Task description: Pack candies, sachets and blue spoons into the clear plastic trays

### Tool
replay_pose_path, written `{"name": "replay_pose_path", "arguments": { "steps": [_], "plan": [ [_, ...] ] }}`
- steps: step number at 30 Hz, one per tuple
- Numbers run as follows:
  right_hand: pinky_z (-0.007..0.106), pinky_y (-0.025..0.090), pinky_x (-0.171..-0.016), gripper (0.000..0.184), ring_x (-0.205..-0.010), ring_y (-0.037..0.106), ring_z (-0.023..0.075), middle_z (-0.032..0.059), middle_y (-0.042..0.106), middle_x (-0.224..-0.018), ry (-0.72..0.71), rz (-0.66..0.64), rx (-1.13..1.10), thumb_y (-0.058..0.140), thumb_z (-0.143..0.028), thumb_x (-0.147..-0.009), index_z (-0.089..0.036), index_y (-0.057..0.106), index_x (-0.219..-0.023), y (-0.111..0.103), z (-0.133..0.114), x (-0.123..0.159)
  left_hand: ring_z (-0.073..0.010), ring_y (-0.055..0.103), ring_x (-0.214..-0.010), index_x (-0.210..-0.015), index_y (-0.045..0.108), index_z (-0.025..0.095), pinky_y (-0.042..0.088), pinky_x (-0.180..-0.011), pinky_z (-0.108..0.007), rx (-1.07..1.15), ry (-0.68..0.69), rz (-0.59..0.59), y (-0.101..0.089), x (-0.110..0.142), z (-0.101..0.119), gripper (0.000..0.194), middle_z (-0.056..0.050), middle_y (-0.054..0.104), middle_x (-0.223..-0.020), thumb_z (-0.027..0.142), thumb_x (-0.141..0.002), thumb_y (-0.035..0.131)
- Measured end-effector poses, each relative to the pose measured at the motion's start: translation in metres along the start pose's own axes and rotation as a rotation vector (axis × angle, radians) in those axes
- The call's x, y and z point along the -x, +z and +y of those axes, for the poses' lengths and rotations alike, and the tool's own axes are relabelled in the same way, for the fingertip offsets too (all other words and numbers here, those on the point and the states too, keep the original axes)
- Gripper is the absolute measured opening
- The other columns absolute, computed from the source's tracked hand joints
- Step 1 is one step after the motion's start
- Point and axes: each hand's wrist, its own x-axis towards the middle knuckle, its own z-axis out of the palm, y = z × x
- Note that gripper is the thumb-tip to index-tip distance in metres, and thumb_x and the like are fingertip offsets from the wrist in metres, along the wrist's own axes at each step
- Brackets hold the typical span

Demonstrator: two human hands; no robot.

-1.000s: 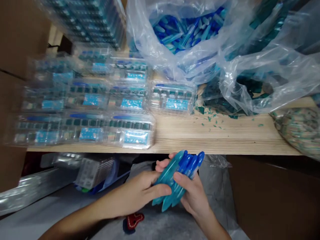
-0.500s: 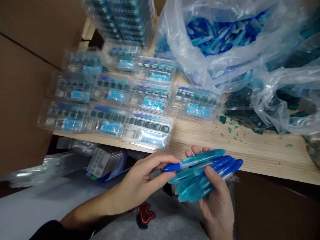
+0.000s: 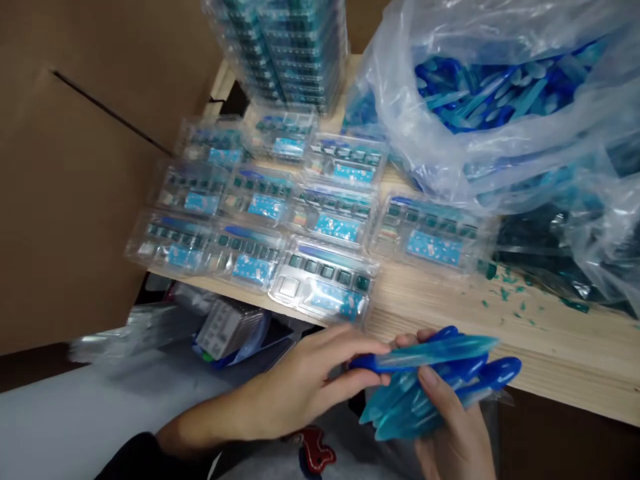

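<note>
My left hand (image 3: 305,387) is closed, pinching the dark blue end of a pen (image 3: 445,350) with a translucent teal body. This pen lies slantwise across the top of a bundle of similar blue and teal pens (image 3: 407,403). My right hand (image 3: 457,413) is wrapped round the bundle from below, its thumb pressing on top. Blue ends point right, and teal tips point down to the left. Beyond my hands, clear plastic cases (image 3: 325,283) lie in rows on the wooden table, each with small dark squares, a blue patterned piece and a blue-teal strip.
A large clear bag (image 3: 430,143) of blue and teal pens stands at the back right. Dark green pieces in plastic (image 3: 535,247) and green crumbs lie beside it. A tall stack of cases (image 3: 300,60) rises behind. Below the table edge sits a box of packs (image 3: 225,330).
The view has shifted, so the table sits further right and lower. The pen in my left hand has come down closer over the bundle, and the bundled pens have spread a little.
</note>
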Motion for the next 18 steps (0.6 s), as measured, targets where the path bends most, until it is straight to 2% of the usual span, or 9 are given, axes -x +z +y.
{"name": "replay_pose_path", "arguments": {
  "steps": [2, 5, 9, 12, 18],
  "plan": [
    [0.024, 0.058, -0.056, 0.035, -0.067, 0.069, 0.0174, 0.0024, 0.071, -0.089, 0.009, -0.056, 0.023, 0.087, -0.029, -0.069, -0.028, 0.069, -0.099, 0.001, -0.002, -0.004, -0.0141, 0.063, -0.097, -0.119, 0.060, 0.019, 0.050, -0.085, -0.025, -0.177, 0.111, 0.032, -0.014, -0.001, -0.001, 0.023, -0.006, 0.068, -0.105, 0.019, -0.098, 0.052],
    [0.027, 0.058, -0.056, 0.029, -0.065, 0.068, 0.0182, 0.0026, 0.067, -0.081, -0.004, -0.106, 0.031, 0.085, -0.029, -0.071, -0.026, 0.069, -0.095, 0.006, -0.008, -0.010, -0.0154, 0.060, -0.100, -0.119, 0.057, 0.020, 0.048, -0.088, -0.028, -0.443, 0.198, 0.180, -0.045, -0.006, -0.010, 0.023, -0.005, 0.068, -0.108, 0.014, -0.099, 0.047],
    [0.023, 0.058, -0.059, 0.032, -0.065, 0.065, 0.0135, -0.0014, 0.063, -0.079, -0.014, 0.030, 0.016, 0.088, -0.028, -0.065, -0.027, 0.069, -0.091, 0.017, -0.014, -0.012, -0.0188, 0.058, -0.100, -0.115, 0.059, 0.021, 0.044, -0.091, -0.036, -0.742, 0.219, 0.362, -0.079, -0.021, -0.034, 0.022, -0.005, 0.069, -0.107, 0.013, -0.098, 0.047],
    [0.022, 0.058, -0.060, 0.039, -0.067, 0.064, 0.0134, -0.0017, 0.062, -0.081, 0.035, 0.108, 0.013, 0.091, -0.030, -0.060, -0.026, 0.069, -0.092, 0.021, -0.014, -0.012, -0.0216, 0.057, -0.100, -0.113, 0.062, 0.020, 0.042, -0.091, -0.039, -0.876, 0.199, 0.414, -0.087, -0.032, -0.049, 0.021, -0.006, 0.070, -0.106, 0.015, -0.098, 0.048],
    [0.029, 0.062, -0.065, 0.037, -0.072, 0.069, 0.0175, 0.0013, 0.068, -0.083, 0.059, 0.007, -0.005, 0.089, -0.028, -0.065, -0.025, 0.070, -0.096, 0.015, -0.008, -0.014, -0.0256, 0.052, -0.110, -0.115, 0.063, 0.019, 0.045, -0.090, -0.043, -1.019, 0.278, 0.442, -0.081, -0.036, -0.054, 0.024, -0.011, 0.063, -0.118, 0.014, -0.097, 0.049]
  ]
}}
